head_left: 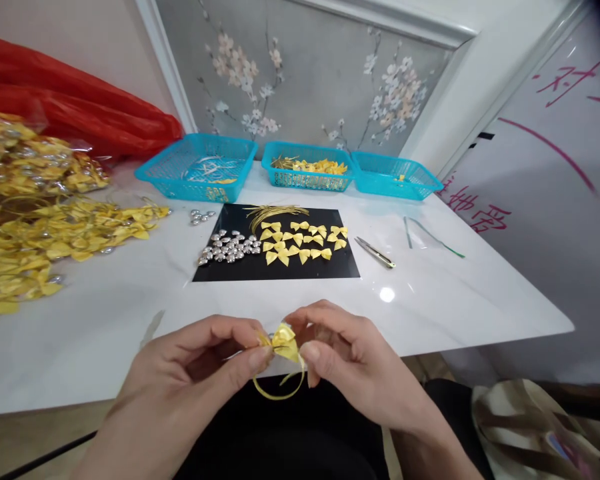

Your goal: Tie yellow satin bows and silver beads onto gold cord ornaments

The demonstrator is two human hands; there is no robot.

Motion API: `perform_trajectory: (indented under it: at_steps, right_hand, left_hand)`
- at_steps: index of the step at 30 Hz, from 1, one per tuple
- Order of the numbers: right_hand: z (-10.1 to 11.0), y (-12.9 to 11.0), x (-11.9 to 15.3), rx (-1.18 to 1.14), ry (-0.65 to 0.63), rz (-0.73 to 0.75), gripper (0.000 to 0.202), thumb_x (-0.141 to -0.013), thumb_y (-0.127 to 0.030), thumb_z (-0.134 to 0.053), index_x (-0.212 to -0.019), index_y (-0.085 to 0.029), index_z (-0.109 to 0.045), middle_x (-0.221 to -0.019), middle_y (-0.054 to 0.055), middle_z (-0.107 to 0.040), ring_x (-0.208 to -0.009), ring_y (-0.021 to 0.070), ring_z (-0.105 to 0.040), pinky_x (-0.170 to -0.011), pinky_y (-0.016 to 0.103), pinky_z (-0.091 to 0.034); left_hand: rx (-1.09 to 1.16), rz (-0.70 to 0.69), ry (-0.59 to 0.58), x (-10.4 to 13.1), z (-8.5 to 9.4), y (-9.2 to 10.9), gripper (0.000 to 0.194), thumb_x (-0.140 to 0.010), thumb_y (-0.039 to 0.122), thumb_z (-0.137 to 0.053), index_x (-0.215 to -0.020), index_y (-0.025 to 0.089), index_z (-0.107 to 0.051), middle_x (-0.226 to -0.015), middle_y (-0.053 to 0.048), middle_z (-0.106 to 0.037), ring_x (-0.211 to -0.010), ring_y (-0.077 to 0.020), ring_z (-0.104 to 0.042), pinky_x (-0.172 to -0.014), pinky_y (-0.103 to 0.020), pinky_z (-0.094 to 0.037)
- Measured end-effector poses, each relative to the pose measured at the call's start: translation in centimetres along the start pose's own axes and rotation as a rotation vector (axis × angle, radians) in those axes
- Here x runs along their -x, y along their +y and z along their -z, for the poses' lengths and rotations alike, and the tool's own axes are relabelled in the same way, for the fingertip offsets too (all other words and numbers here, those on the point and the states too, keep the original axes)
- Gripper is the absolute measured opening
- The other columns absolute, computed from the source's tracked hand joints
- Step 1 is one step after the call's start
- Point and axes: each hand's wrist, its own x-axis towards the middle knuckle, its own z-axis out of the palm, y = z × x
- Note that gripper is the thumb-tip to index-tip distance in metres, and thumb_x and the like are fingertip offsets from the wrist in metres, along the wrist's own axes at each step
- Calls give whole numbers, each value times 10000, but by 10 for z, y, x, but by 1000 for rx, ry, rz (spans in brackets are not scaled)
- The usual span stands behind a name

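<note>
While the grip of both hands (207, 373) (347, 360) pinches a yellow bow (285, 341), black mat (305, 268) beyond, silver beads (229, 248) on it

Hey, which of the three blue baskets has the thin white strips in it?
The leftmost basket, with white strips; the middle basket holds gold strands and yellow pieces, the right basket just small yellow bits.

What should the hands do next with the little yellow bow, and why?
Maybe the right hand should gently pull the yellow cord snug: it hangs in a loose loop below the bow, which the left hand seems to steady.
</note>
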Motion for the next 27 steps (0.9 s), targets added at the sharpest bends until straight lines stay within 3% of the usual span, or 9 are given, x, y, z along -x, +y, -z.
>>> perform_trajectory:
  at_steps: [2,5,8,11,14,17,21,25,27]
  right_hand:
    - [2,2,-3,6,-36,-63,106,-925,-254,-628,-949,-162,-674,-877,12,-620,-597,71,-558,-540,189,-499]
    - [3,-1,-5,229,59,-31,106,-913,-190,-638,-820,-167,-684,-731,-17,-606,-634,91,-544,-554,192,-448]
    - [-2,-10,-3,411,137,71,128,-922,-129,-605,-825,-177,-674,-746,-18,-599,-658,99,-547,-580,209,-445]
    - [-17,-15,1,494,125,202,142,-943,-87,-557,-896,-159,-669,-813,10,-608,-698,108,-575,-631,220,-493]
    - [-32,-12,6,693,120,394,186,-928,-24,-521,-900,-107,-684,-837,70,-638,-701,146,-567,-628,274,-519]
    - [-38,-9,12,836,181,480,172,-918,-21,-545,-912,-92,-702,-802,90,-669,-658,171,-534,-576,316,-511]
    - [-32,-14,16,722,215,475,250,-908,6,-560,-1084,-126,-678,-943,79,-719,-741,164,-588,-636,286,-550]
    - [-33,-17,17,601,272,426,382,-923,28,-456,-1180,-192,-632,-938,31,-723,-750,136,-635,-657,240,-558]
    - [-36,-14,16,574,324,385,327,-950,-20,-466,-1163,-209,-625,-932,9,-730,-731,119,-667,-633,204,-557]
  left_hand:
    - [80,73,-19,0,2,-1,60,-797,315,-779,-817,314,-723,-866,37,-755,-768,-173,-743,-686,-223,-637]
    - [62,114,7,1,2,0,64,-767,303,-802,-786,309,-741,-854,38,-764,-749,-153,-731,-660,-170,-615]
    - [5,89,41,3,-2,6,52,-746,319,-800,-765,313,-752,-814,45,-776,-702,-150,-731,-608,-155,-609]
    - [10,85,85,3,-5,11,51,-719,315,-804,-749,314,-763,-773,51,-782,-664,-148,-732,-587,-148,-605]
    - [77,127,95,1,-5,13,61,-708,295,-816,-744,315,-771,-760,56,-786,-657,-135,-732,-599,-134,-602]
    - [197,170,75,-1,-2,13,84,-708,246,-820,-737,314,-780,-767,58,-783,-689,-115,-727,-645,-121,-596]
    - [390,273,81,-1,-1,15,105,-687,208,-829,-725,299,-792,-730,48,-774,-685,-97,-711,-632,-105,-579]
    - [496,340,72,0,-3,17,98,-670,239,-868,-722,269,-790,-747,27,-774,-687,-97,-698,-633,-111,-581]
    - [551,383,61,-1,-4,17,132,-647,257,-895,-713,249,-782,-742,19,-766,-679,-100,-688,-622,-117,-582]
